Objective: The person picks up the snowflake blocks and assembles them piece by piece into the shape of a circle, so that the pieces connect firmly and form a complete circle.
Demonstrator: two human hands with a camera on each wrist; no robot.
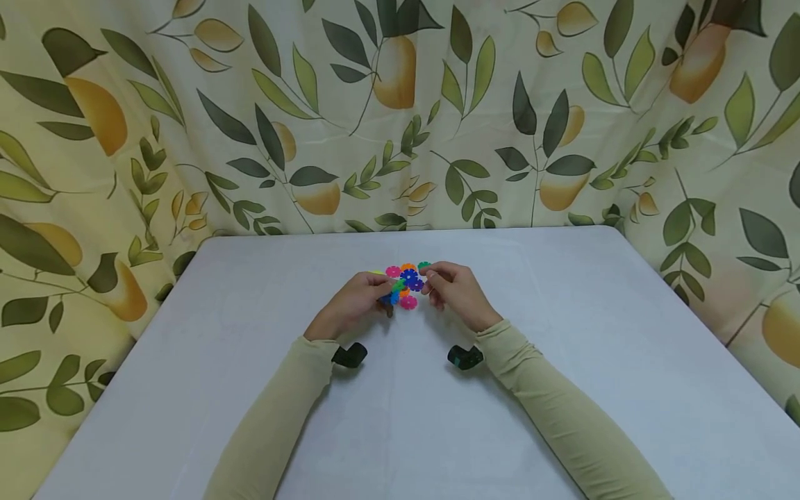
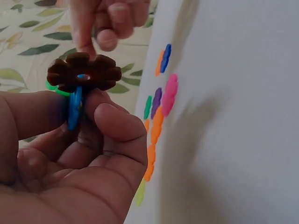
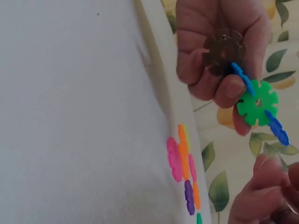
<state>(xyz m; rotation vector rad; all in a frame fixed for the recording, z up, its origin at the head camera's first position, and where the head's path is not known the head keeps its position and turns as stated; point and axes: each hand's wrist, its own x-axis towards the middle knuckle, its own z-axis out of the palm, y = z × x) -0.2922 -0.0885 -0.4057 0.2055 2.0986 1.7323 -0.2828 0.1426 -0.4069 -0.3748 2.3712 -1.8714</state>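
Observation:
My left hand point(image 1: 356, 302) pinches a small chain of notched, flower-shaped plastic discs between thumb and fingers. In the right wrist view, the chain has a brown disc point(image 3: 224, 52), a light blue disc point(image 3: 243, 78), a green disc point(image 3: 258, 103) and a dark blue disc point(image 3: 278, 128) at its end. Close to that end is my right hand point(image 1: 459, 292), its fingers loosely bent; I see nothing between them. Beyond and below the hands, loose discs lie on the table, among them a pink disc point(image 1: 408, 303) and a purple disc point(image 3: 189, 197).
A white cloth covers the table point(image 1: 400, 410). Behind it hangs a curtain point(image 1: 475, 139) printed with leaves and fruit. More loose discs, such as an orange disc point(image 3: 183, 149) and a pink disc point(image 2: 170, 94), lie in a close group near the hands.

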